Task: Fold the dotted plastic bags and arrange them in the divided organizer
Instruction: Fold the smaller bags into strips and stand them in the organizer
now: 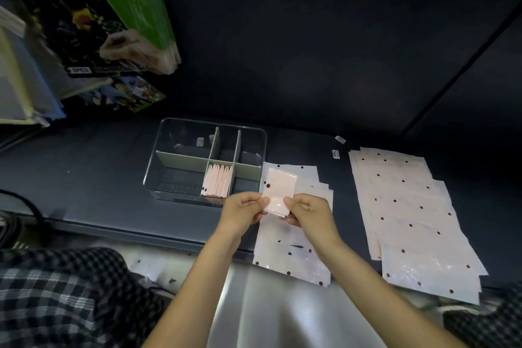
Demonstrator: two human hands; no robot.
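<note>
The folded bag [278,192], a small pale pink rectangle, sits in the air between my two hands, just above the near stack of dotted bags [288,251]. My left hand [243,210] pinches its left edge between thumb and curled fingers; my right hand [306,210] pinches the right edge the same way, so each grip is closed on the bag.

The divided organizer [158,155], clear-walled with grey partitions, stands just left of the hands on the dark tabletop [84,175]. Its near middle compartment holds a row of folded bags [217,180] standing on edge; the other compartments I can see look bare. The organizer's right wall touches or nearly touches the near stack; I cannot tell which.

That stack hangs over the tabletop's front edge. A second, longer stack of flat bags [409,215] lies well to the right, with a strip of bare tabletop between the two. Two small labels [337,147] lie near its far corner.
</note>
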